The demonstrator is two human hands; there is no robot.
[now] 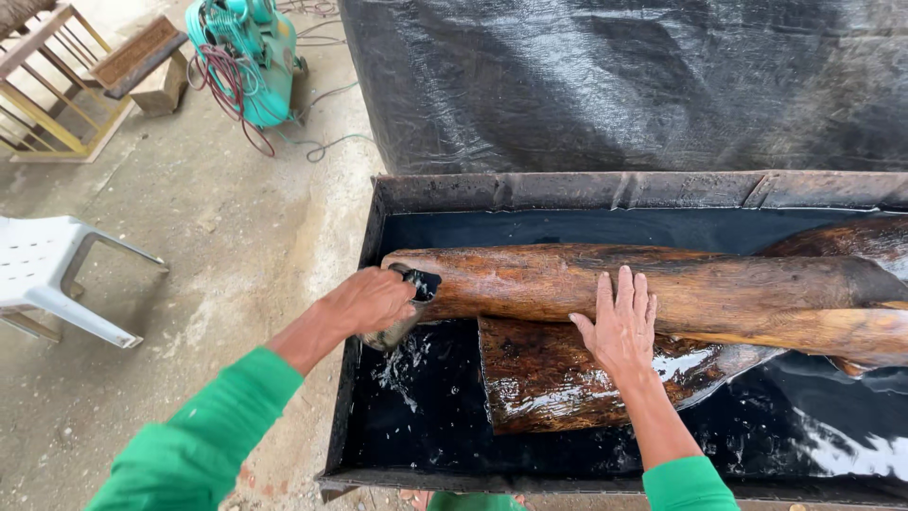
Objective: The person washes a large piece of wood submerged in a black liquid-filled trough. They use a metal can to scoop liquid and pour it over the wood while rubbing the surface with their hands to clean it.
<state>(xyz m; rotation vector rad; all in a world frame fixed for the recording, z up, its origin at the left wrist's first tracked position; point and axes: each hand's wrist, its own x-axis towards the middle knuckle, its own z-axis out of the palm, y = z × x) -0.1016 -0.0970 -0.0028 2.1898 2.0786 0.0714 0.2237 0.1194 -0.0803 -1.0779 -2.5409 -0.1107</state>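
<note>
Trough (pixel 378 203): log (pixel 530 279) under both hands.

Two green-sleeved arms reach forward from below.
The left hand (pixel 371 301) is curled into a closed grip, knuckles up; the right hand (pixel 619 326) lies flat, fingers spread, palm down.

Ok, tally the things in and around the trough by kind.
Wet brown wooden logs in the dark liquid trough: 3
Dark scoop held in the left hand: 1
White plastic chairs: 1
Teal machines: 1
Total: 6
</note>
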